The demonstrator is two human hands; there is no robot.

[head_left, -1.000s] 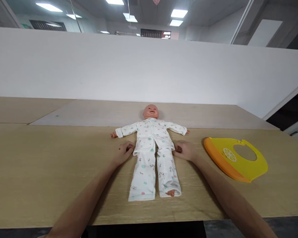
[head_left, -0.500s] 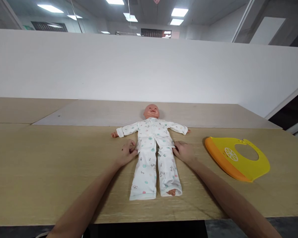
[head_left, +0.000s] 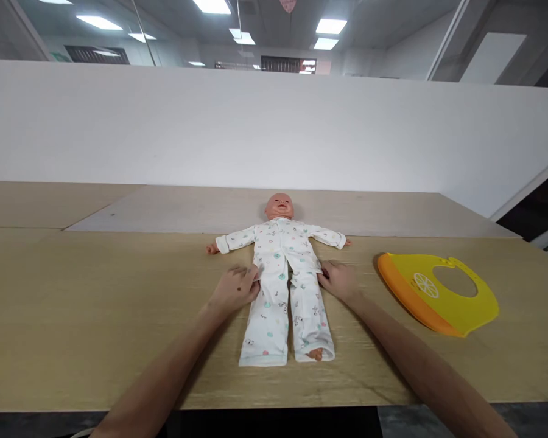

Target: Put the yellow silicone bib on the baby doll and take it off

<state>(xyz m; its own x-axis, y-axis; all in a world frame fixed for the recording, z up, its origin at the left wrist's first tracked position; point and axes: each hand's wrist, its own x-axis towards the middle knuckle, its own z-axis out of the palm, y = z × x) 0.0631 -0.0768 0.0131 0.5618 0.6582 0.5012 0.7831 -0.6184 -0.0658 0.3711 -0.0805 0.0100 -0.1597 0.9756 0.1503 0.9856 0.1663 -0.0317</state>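
A baby doll (head_left: 279, 207) lies on its back, arms spread, head toward the wall. It wears a white printed top (head_left: 281, 246) and matching white trousers (head_left: 267, 322); a bit of one foot shows at the right trouser cuff. At the left side of the doll's waist, my left hand (head_left: 237, 287) is closed, thumb and fingers pinching the hem of the top. Opposite it, my right hand (head_left: 338, 280) is closed on the hem at the right side, its fingertips partly hidden.
A yellow bib (head_left: 452, 298) with an orange pocket and a white citrus print lies to the right of my right forearm. The wooden table (head_left: 95, 322) runs back to a low white wall (head_left: 274, 128), with glass above it.
My left hand has shifted slightly to the right and turned, from beside the waist onto the top's hem. My right hand and the doll have hardly moved.
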